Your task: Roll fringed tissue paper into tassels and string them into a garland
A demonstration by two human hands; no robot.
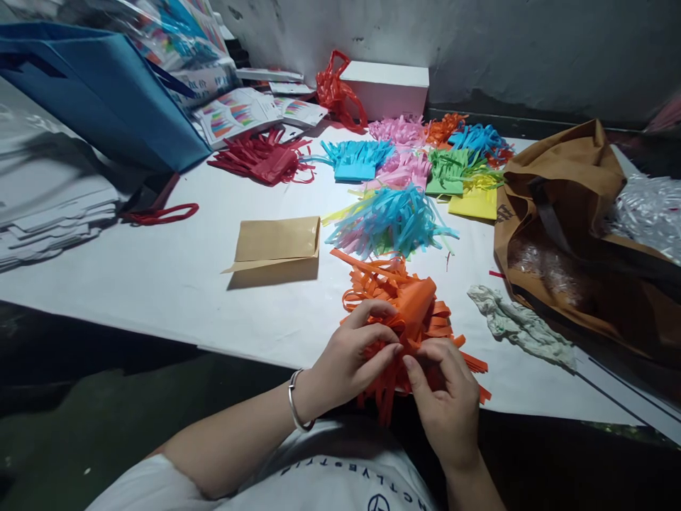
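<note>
Orange fringed tissue paper (pixel 418 301) lies in a loose heap at the table's front edge, its cut strips spreading to both sides and hanging over the edge. My left hand (pixel 354 355), with a silver bracelet on the wrist, pinches the paper from the left. From the right, my right hand (pixel 447 387) grips the same orange paper with thumb and fingers close to the left fingertips. Just behind is a bundle of blue, pink and yellow fringe (pixel 396 220). A folded brown paper piece (pixel 277 240) lies left of it.
Several fringed paper bundles, including a green one (pixel 447 170) and a dark red one (pixel 266 157), lie farther back. A blue bag (pixel 106 92) and stacked white sheets (pixel 47 191) stand left. A brown bag (pixel 564 213) and crumpled cloth (pixel 521 326) lie right. A white box (pixel 391 89) stands behind.
</note>
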